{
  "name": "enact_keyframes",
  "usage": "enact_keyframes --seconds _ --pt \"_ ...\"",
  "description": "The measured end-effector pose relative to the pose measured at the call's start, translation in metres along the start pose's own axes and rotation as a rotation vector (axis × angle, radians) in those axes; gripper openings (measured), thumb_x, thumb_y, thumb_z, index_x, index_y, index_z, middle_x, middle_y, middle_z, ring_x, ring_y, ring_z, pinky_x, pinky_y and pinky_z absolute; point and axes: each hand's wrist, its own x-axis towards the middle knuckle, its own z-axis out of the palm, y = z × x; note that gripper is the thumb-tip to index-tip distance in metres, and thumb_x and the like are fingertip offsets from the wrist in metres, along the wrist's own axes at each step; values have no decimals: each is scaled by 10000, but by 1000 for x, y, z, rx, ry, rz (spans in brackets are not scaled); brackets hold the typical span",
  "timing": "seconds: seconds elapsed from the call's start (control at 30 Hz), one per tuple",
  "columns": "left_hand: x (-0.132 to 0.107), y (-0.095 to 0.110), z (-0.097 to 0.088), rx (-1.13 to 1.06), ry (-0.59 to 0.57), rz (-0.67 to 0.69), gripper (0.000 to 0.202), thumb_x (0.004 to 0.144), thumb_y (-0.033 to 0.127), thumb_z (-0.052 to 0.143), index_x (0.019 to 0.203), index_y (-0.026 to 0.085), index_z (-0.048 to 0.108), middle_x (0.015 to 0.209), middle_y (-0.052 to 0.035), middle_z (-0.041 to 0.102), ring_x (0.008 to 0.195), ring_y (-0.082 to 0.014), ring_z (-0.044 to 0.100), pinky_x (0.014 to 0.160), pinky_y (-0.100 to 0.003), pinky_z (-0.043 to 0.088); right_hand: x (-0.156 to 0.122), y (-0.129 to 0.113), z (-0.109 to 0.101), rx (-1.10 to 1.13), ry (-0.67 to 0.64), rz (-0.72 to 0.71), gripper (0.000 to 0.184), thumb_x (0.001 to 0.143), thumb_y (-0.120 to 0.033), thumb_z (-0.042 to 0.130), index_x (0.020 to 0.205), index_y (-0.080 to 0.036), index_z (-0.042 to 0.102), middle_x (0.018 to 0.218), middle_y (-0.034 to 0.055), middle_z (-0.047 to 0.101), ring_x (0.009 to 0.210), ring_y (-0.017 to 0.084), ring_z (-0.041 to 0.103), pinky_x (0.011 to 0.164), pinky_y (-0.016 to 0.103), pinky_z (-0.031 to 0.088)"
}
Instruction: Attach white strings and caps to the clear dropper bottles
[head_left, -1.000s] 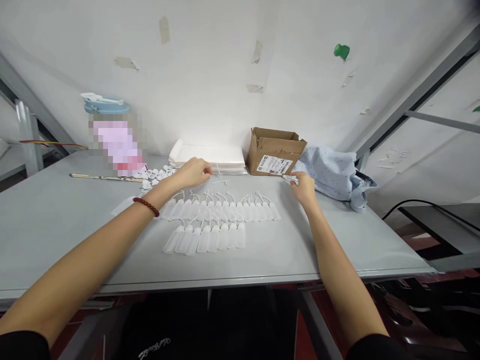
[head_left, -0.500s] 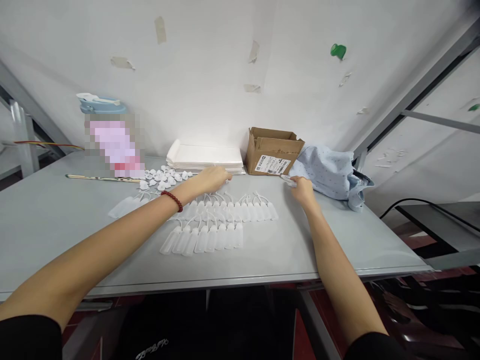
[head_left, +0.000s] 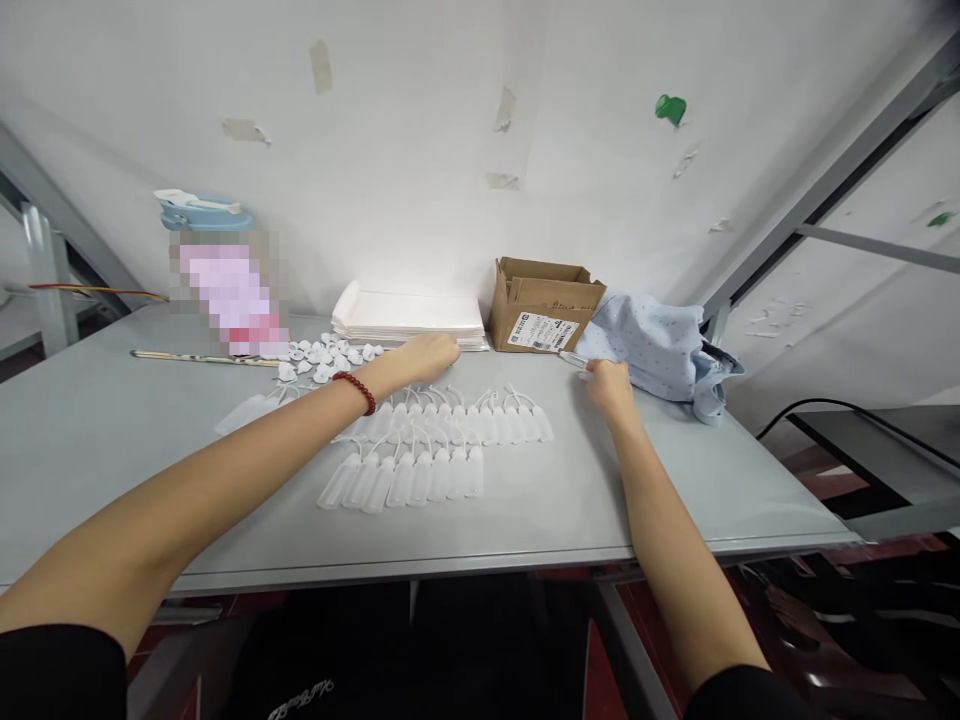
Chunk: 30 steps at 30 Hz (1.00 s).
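Note:
Two rows of small clear plastic bottles [head_left: 442, 440] with tethered caps lie flat on the grey table [head_left: 112, 450]. My left hand [head_left: 427, 356], a red bead bracelet on its wrist, reaches over the far row, fingers curled down near a loose white cap piece beside the stack of white sheets [head_left: 409, 315]. What it holds, if anything, is hidden. My right hand [head_left: 609, 385] is closed on a small clear bottle [head_left: 574, 359] in front of the cardboard box [head_left: 544, 303].
A pile of loose white caps [head_left: 322, 357] lies left of the bottle rows. A light blue cloth [head_left: 660, 345] sits right of the box. A blue-lidded container [head_left: 206, 212] and a long thin stick [head_left: 202, 357] are at the far left. Metal frame bars stand at both sides.
My left hand has moved right along the far row, from by the cap pile to beside the white sheets. My right hand has stayed near the box, holding the small bottle.

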Motion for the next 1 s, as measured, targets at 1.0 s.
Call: enact_keyframes --seconds 1.0 --pt "-88 50 -23 -1768 370 -360 134 692 239 720 782 141 729 819 -52 691 702 -121 602 785 -317 502 -102 -138 -51 832 269 -767 198 881 -215 542 1074 -232 580 1003 74 655 915 200 614 769 351 533"
